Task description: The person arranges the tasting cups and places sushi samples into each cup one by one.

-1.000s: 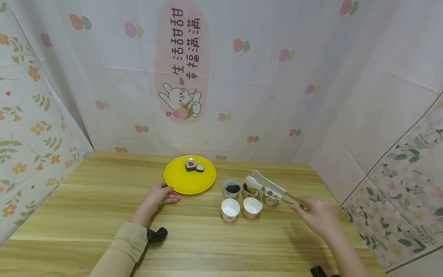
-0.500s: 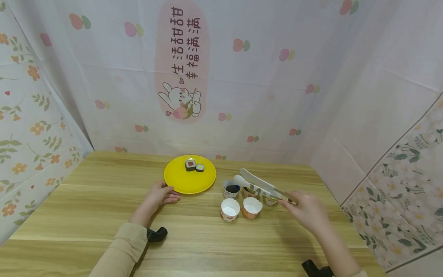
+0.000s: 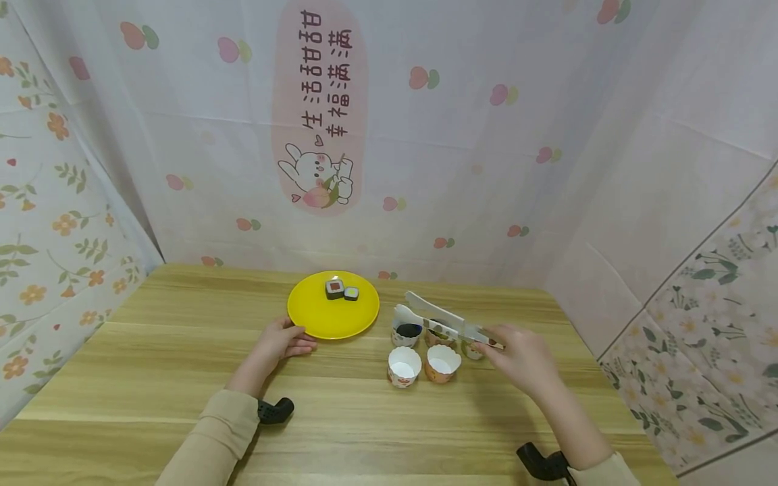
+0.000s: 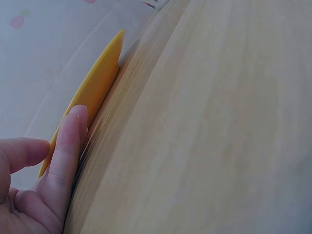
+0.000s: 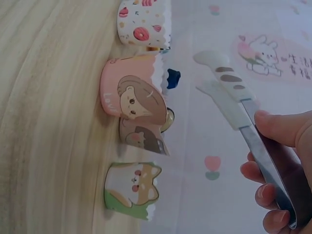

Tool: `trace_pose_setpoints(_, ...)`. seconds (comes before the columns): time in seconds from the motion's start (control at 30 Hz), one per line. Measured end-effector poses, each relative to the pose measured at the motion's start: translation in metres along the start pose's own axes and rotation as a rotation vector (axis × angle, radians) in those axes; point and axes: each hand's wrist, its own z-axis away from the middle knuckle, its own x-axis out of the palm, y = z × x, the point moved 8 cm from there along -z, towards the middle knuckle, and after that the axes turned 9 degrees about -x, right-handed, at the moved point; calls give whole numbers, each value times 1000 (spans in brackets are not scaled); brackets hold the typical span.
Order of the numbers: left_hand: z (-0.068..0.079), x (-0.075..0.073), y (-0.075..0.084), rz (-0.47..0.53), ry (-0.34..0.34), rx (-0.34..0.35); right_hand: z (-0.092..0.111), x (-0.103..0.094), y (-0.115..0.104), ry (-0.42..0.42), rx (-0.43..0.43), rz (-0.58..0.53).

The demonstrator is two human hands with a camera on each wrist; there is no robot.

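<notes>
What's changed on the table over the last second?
The right hand has carried the tongs leftward, toward the yellow plate; in the head view, one tip now overlaps the back-left cup. Nothing was visibly taken hold of or let go. Unchanged: the left hand at the plate's rim, the two sushi pieces on it, and all five cups.

The plate (image 3: 328,320) is yellow, the tongs (image 5: 234,114) white (brown spots, silver handle (image 5: 261,160)), one cup (image 5: 114,92) pink.
</notes>
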Motion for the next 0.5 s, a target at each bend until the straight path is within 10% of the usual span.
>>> trace_pose_setpoints(0.5,1,1,1,8,-4,-4,-22,14,-5,-43,6,-12)
